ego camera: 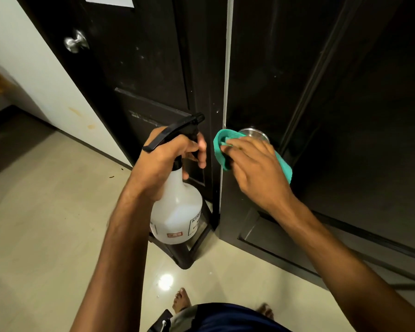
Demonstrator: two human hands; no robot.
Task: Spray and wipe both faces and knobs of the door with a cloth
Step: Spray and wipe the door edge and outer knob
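Note:
A dark door [333, 97] fills the right half of the view, its pale edge [226, 68] running down the middle. My right hand [254, 171] holds a teal cloth [219, 144] against the door's silver knob [254, 133], which is partly covered. My left hand [168, 161] grips the neck of a white spray bottle [177, 212] with a black trigger head [180, 129], nozzle pointing toward the door's edge.
A second dark door [134, 68] stands at the back left with its own silver knob [76, 41]. A black stool [185, 255] sits on the pale tiled floor [58, 224] beneath the bottle. My bare feet [181, 300] show at the bottom. A white wall [34, 75] is on the left.

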